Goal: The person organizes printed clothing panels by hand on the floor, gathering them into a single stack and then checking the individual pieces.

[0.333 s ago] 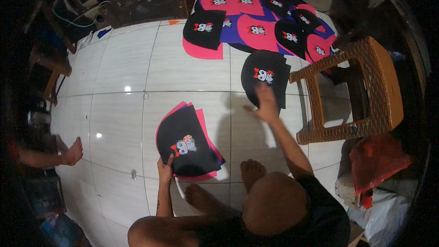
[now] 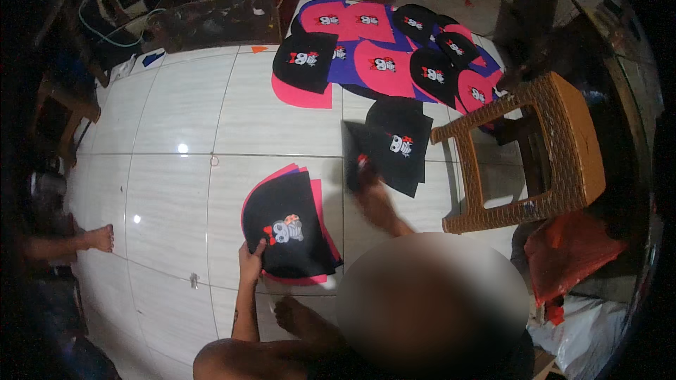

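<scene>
My left hand (image 2: 251, 262) is closed on the lower left edge of a fanned stack of felt pieces (image 2: 285, 200). They are half-rounded, black on top, with pink and purple edges showing and a skull-like cartoon with a red bow. To the right, my right hand (image 2: 373, 193) grips a black felt piece (image 2: 358, 142), tilted up and partly covered by that hand. Behind it, another black felt piece (image 2: 400, 116) with the same kind of print lies on the tiles beside the stool.
Many pink, black and purple felt pieces (image 2: 384, 63) overlap on the tiled floor (image 2: 169, 190) at the back. A brown woven-pattern stool (image 2: 588, 148) lies on its side at right, near a red bag (image 2: 570, 257). Another person's foot (image 2: 98, 238) is at far left.
My right hand has drawn back toward me and to the left, lifting a black felt piece off the one beneath. My left hand still holds the stack, which has turned slightly.
</scene>
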